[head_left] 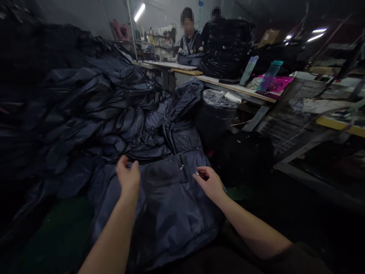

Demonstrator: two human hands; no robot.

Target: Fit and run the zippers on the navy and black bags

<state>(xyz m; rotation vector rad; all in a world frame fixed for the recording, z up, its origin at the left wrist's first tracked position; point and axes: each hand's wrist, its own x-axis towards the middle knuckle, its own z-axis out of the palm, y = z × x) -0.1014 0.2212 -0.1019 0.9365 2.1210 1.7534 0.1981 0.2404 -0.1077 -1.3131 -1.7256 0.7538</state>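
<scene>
A dark blue backpack [168, 201] lies in front of me, with a zipper pull [181, 167] near its upper edge. Over the upper left of this bag is my left hand [129, 177], its thumb and curled fingers apart and slightly blurred; nothing shows between them. My right hand [211, 184] is above the bag's right side, close to the zipper pull. Its thumb and fingers close around a small dark object with a shiny tip [197, 173], mostly hidden, whose kind I cannot make out.
A large heap of dark blue bags [114, 102] rises at the left and behind. A plastic-lined bin [216, 118] and a black bag [242, 156] stand at the right. Beyond, a worktable [242, 89] carries bottles and stacked black bags; a person [189, 43] works there.
</scene>
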